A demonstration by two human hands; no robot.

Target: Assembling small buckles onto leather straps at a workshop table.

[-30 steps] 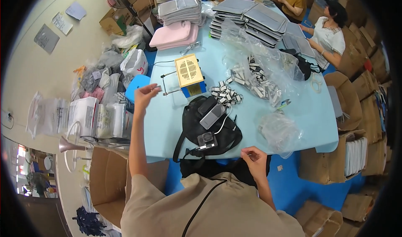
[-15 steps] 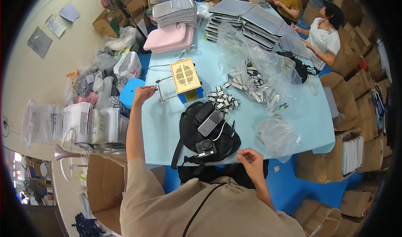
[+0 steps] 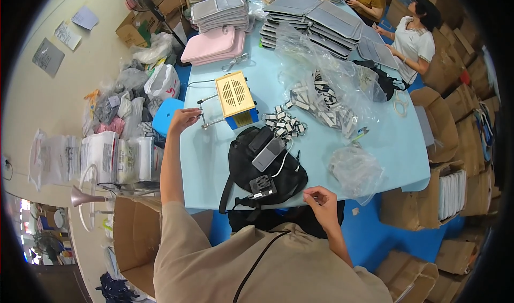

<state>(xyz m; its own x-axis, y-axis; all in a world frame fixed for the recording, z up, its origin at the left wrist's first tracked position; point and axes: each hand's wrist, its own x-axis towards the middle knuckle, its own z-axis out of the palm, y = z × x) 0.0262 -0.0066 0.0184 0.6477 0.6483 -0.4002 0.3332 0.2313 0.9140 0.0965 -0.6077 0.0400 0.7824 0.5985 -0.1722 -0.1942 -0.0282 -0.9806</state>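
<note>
On the left side of the table, my left hand (image 3: 186,119) is closed in a pinch at the thin metal frame (image 3: 209,110) of a box-shaped device (image 3: 236,100). The device has a cream slotted top and blue sides. Whatever those fingers hold is too small to make out. My right hand (image 3: 323,204) hovers at the near table edge, thumb and fingertips pressed together; any small thing in them cannot be made out. Between my arms lies a black bag (image 3: 243,164), bearing a grey power bank (image 3: 269,154) with a white cable and a small black fan (image 3: 262,184).
Small black-and-white pieces (image 3: 285,122) lie heaped beside the device, with more in clear plastic (image 3: 324,107). Stacks of grey cases (image 3: 316,22) and pink cases (image 3: 211,45) stand at the back. Two people sit at far right. Cardboard boxes (image 3: 409,204) flank the table.
The view has shifted slightly. Both hands keep nearly the same place and pinched pose; the things on the table have not visibly been moved.
</note>
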